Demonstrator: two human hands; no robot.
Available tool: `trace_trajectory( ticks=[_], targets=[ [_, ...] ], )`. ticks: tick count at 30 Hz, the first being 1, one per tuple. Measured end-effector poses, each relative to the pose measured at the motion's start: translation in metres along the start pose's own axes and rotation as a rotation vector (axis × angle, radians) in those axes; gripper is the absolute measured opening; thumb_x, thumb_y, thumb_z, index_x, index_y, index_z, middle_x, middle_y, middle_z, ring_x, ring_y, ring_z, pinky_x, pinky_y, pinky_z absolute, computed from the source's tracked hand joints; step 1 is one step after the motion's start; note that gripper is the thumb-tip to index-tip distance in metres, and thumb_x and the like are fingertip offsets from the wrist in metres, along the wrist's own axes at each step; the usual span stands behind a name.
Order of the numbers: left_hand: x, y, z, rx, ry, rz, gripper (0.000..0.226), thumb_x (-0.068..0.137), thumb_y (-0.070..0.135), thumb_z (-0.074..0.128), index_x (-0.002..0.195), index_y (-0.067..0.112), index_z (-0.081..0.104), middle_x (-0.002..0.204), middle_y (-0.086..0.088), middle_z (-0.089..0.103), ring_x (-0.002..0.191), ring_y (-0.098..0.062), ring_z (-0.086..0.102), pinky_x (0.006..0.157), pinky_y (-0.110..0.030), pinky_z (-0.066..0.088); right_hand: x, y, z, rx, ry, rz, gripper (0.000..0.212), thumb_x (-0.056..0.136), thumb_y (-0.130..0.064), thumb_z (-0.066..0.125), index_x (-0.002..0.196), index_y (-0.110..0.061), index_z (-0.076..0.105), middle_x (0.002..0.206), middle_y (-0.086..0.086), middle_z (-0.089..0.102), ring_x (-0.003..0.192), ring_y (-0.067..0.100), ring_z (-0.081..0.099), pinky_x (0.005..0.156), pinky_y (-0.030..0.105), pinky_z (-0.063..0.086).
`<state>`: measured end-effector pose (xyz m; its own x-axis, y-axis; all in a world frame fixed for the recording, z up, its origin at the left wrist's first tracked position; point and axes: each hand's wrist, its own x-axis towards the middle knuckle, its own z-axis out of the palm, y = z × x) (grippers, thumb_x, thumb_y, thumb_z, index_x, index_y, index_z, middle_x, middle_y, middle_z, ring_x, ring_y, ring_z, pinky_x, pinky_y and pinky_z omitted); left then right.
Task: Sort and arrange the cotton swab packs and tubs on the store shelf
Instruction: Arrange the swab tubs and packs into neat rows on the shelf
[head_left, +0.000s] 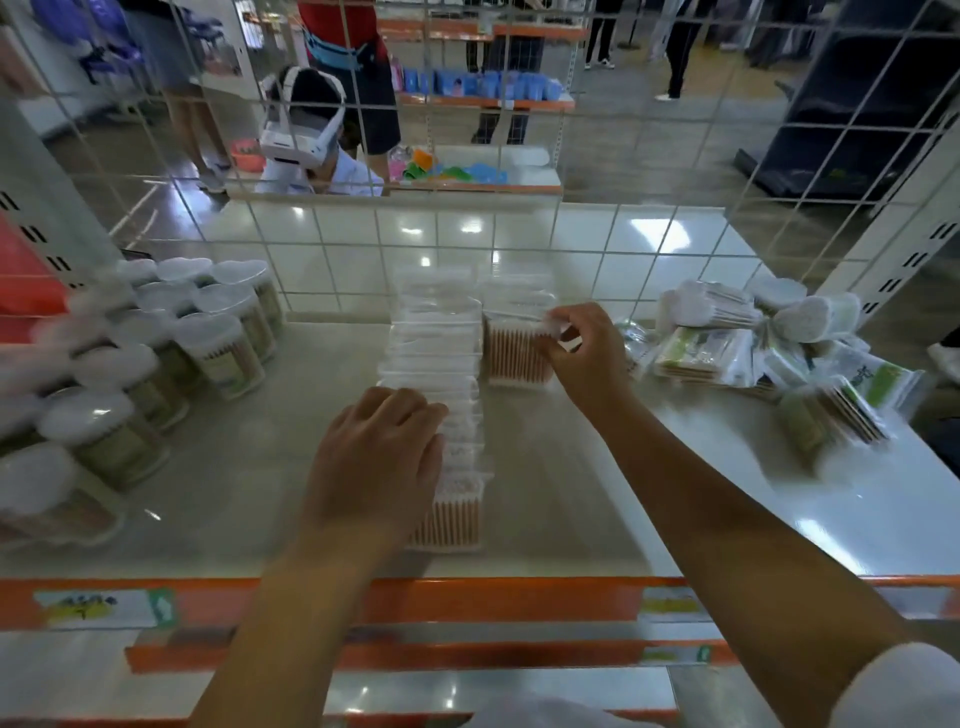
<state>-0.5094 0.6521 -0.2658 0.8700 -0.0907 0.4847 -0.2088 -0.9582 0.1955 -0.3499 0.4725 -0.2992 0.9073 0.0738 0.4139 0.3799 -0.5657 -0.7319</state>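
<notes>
Sorting looks roughly half done, judging by the layout. Round tubs (156, 358) stand grouped at 9 o'clock on the shelf (260, 467), in fairly neat rows. A centre row of square boxes (436, 364) runs from 12 toward 6 o'clock, front to back. A second row just beside it to the right has barely begun: one square box (514, 358) w/ maybe another behind.

Left hand (379, 457) rests on top of the centre row, fingers loosely bent over the lids, steadying, not clearly gripping anything. Right hand (576, 348) is at the second-row box, fingertips pinching its top right edge or lid.

Still to do: the loose heap of packs (727, 353) at 3 o'clock, jumbled w/ a few tubs lying on their sides, unsorted.

Hard to tell: clear lids in the centre row blur together, so no box count. Exactly what the right fingers pinch (lid vs. a small label) is unclear. Tubs at far left are smeared by blur and cut by the edge. Pack labels unreadable.
</notes>
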Motion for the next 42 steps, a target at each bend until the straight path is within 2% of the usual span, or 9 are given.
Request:
trace_trajectory(
  ticks=[2, 6, 11, 15, 23, 30, 33, 37, 42],
  targets=[
    [0.001, 0.0, 0.001, -0.004, -0.015, -0.005, 0.036, 0.079, 0.023, 0.042, 0.09, 0.006, 0.072, 0.083, -0.005, 0.067, 0.078, -0.029, 0.063, 0.065, -0.037, 0.052, 0.0, 0.002, 0.001, -0.052, 0.006, -0.011, 0.025, 0.082, -0.012, 0.068, 0.106, -0.007, 0.064, 0.101, 0.001, 0.05, 0.085, 0.011, 0.049, 0.069, 0.006, 0.036],
    [0.001, 0.0, 0.0, -0.028, -0.033, 0.002, 0.036, 0.079, 0.025, 0.042, 0.09, 0.007, 0.072, 0.083, -0.004, 0.067, 0.078, -0.028, 0.062, 0.064, -0.035, 0.052, -0.001, 0.001, 0.003, -0.168, 0.022, -0.004, 0.029, 0.083, -0.016, 0.066, 0.11, -0.008, 0.062, 0.107, 0.012, 0.054, 0.097, 0.024, 0.054, 0.081, 0.033, 0.047],
    [0.01, 0.002, -0.01, -0.041, -0.02, -0.01, 0.032, 0.079, 0.024, 0.048, 0.091, 0.005, 0.071, 0.084, -0.008, 0.068, 0.079, -0.03, 0.064, 0.064, -0.04, 0.052, -0.006, -0.01, -0.006, -0.338, 0.011, 0.002, 0.041, 0.086, -0.02, 0.06, 0.125, -0.009, 0.052, 0.121, 0.013, 0.051, 0.113, 0.028, 0.044, 0.091, 0.035, 0.035],
    [0.024, 0.013, -0.015, -0.048, -0.003, 0.005, 0.037, 0.082, 0.026, 0.043, 0.096, 0.004, 0.069, 0.089, -0.01, 0.067, 0.083, -0.032, 0.062, 0.07, -0.042, 0.054, -0.02, -0.02, -0.018, -0.37, 0.032, -0.083, 0.039, 0.083, -0.012, 0.059, 0.121, -0.006, 0.054, 0.124, 0.015, 0.05, 0.119, 0.031, 0.041, 0.096, 0.042, 0.034],
    [0.044, 0.069, 0.005, -0.085, -0.021, 0.061, 0.037, 0.083, 0.026, 0.043, 0.1, 0.004, 0.067, 0.096, -0.01, 0.067, 0.09, -0.032, 0.061, 0.074, -0.04, 0.05, -0.059, -0.019, -0.063, -0.377, -0.052, -0.215, 0.032, 0.081, -0.011, 0.062, 0.112, -0.004, 0.062, 0.113, 0.013, 0.061, 0.109, 0.032, 0.053, 0.091, 0.039, 0.041],
    [0.056, 0.129, 0.037, -0.173, -0.045, 0.122, 0.041, 0.082, 0.028, 0.04, 0.104, 0.007, 0.067, 0.096, -0.008, 0.066, 0.091, -0.03, 0.061, 0.079, -0.04, 0.05, -0.077, 0.01, -0.118, -0.344, 0.007, -0.271, 0.033, 0.08, -0.021, 0.048, 0.106, -0.009, 0.063, 0.097, 0.01, 0.066, 0.09, 0.032, 0.061, 0.081, 0.038, 0.049],
    [0.065, 0.157, 0.051, -0.217, -0.04, 0.159, 0.039, 0.081, 0.027, 0.041, 0.103, 0.009, 0.067, 0.095, -0.006, 0.066, 0.09, -0.029, 0.061, 0.079, -0.038, 0.049, -0.079, 0.024, -0.143, -0.37, 0.115, -0.315, 0.022, 0.074, -0.013, 0.057, 0.095, -0.01, 0.065, 0.086, 0.008, 0.067, 0.078, 0.03, 0.064, 0.073, 0.031, 0.05],
    [0.078, 0.19, 0.07, -0.277, -0.083, 0.198, 0.04, 0.08, 0.028, 0.039, 0.104, 0.012, 0.067, 0.095, -0.005, 0.066, 0.091, -0.03, 0.06, 0.078, -0.041, 0.051, -0.077, 0.044, -0.179, -0.324, 0.19, -0.24, 0.021, 0.072, -0.007, 0.058, 0.09, -0.004, 0.07, 0.087, 0.01, 0.069, 0.083, 0.026, 0.062, 0.075, 0.024, 0.045],
    [0.095, 0.223, 0.098, -0.258, -0.078, 0.267, 0.036, 0.079, 0.024, 0.04, 0.094, 0.008, 0.068, 0.084, -0.007, 0.065, 0.081, -0.031, 0.061, 0.068, -0.041, 0.053, -0.073, 0.079, -0.217, -0.231, 0.232, -0.092, 0.021, 0.081, -0.011, 0.057, 0.097, -0.004, 0.068, 0.096, 0.01, 0.067, 0.091, 0.03, 0.062, 0.077, 0.028, 0.045]
  ],
)
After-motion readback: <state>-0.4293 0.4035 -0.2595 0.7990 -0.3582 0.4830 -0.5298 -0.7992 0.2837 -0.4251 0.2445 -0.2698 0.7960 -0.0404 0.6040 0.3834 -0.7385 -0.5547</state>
